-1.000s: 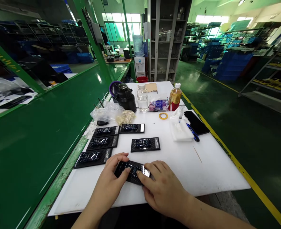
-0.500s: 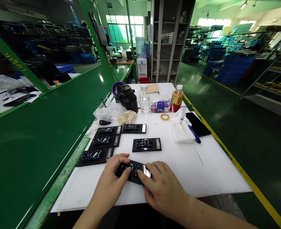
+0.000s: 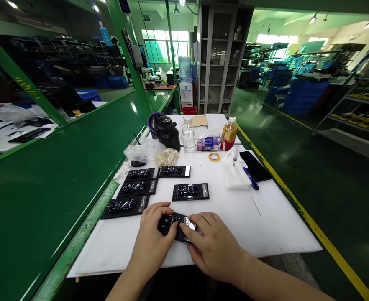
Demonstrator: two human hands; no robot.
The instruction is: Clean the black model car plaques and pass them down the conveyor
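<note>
Black plaque (image 3: 177, 223): at the near part of the white table (image 3: 275, 225), between both hands, with a glossy car shape on its face
Left hand (image 3: 153, 238): fingers curled over the plaque's left end, grasping it
Right hand (image 3: 214, 246): fingertips clasp its right end
Beyond: lone plaque (image 3: 190, 191) near; three more plaques (image 3: 131, 196) along the table's left edge

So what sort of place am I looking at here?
Probably a factory assembly floor: a long green conveyor-style line, identical black carbon-patterned plaques laid out on a white worktable, and stacked blue plastic crates behind.
</note>
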